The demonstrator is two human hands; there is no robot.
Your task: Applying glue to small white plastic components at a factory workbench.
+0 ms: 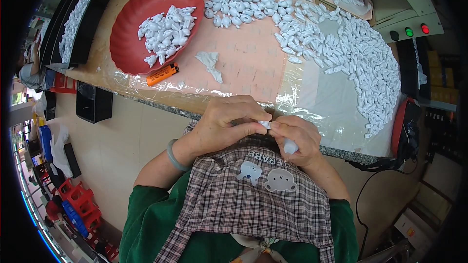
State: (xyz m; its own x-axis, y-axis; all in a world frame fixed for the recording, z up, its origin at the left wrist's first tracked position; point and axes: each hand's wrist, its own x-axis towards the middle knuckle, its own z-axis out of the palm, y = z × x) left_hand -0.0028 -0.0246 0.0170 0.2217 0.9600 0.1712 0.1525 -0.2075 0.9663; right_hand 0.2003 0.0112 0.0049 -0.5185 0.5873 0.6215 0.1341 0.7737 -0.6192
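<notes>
Both hands meet at the table's front edge, just above my checked apron. My left hand (235,118) pinches a small white plastic piece (264,124) between thumb and fingertips; its shape is mostly hidden. My right hand (298,139) is closed with its fingertips at the same piece. A whitish, rounded thing (290,146) sticks out of its palm, like the end of a small bottle, though its kind is not clear. On the table beyond, small white rounded figures (234,2) lie in a loose heap, and more of them (168,31) fill part of a red scalloped bowl (127,22).
Many slender white parts (351,48) spread over the table's right side. An orange oblong item (162,74) lies by the bowl, near a crumpled white tissue (209,65). A machine with green and red buttons (417,30) stands at far right. Black trays (87,24) hold parts at left.
</notes>
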